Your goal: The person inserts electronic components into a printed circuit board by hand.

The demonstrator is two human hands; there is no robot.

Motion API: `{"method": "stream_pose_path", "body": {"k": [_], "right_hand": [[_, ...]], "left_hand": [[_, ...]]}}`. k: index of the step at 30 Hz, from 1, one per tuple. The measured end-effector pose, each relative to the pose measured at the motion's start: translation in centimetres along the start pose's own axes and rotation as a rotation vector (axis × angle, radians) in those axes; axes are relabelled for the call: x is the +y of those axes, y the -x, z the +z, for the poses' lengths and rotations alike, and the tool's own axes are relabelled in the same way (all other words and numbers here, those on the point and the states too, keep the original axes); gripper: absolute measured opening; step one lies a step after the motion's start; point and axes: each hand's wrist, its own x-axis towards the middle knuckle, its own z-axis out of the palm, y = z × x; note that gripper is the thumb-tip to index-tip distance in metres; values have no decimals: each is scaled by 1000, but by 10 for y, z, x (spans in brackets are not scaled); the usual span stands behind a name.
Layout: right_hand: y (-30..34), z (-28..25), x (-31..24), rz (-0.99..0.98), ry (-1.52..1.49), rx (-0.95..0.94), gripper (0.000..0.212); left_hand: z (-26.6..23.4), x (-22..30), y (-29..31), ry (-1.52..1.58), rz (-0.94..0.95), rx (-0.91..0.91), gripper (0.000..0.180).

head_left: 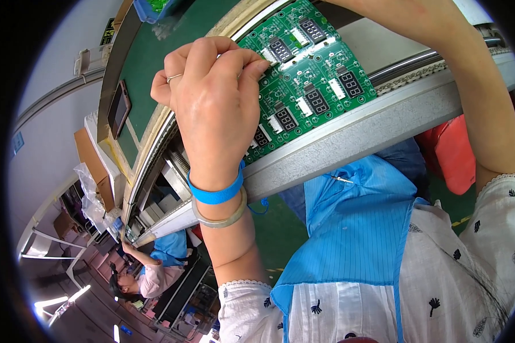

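Observation:
A green circuit board panel (326,63) lies across the conveyor rails in front of me. It carries several dark digit displays (349,84) with white connectors (305,107) beside them. My left hand (212,86) is over the panel's left part, thumb and fingers pinched together at the board next to a display. Whatever sits between those fingertips is too small and covered to name. A blue wrist strap (216,191) and a bangle circle that wrist. My right forearm (440,28) reaches up past the panel's far right, and its hand lies beyond the upper edge.
A metal rail (355,134) runs along the panel's near side. On the green bench to the left lie a phone (119,108) and, farther off, a blue bin (149,12) with green pieces. Another person (154,280) works farther down the line at lower left.

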Motion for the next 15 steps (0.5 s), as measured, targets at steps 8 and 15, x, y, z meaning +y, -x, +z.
{"method": "stream_pose_path", "body": {"k": [8,15], "right_hand": [[1,-1,-1,10,32,8,17],[1,-2,-2,28,38,7,16]], "left_hand": [[-1,2,-2,-40,42,5,11],[-4,5,-2,-51,10,-29,9]]}}
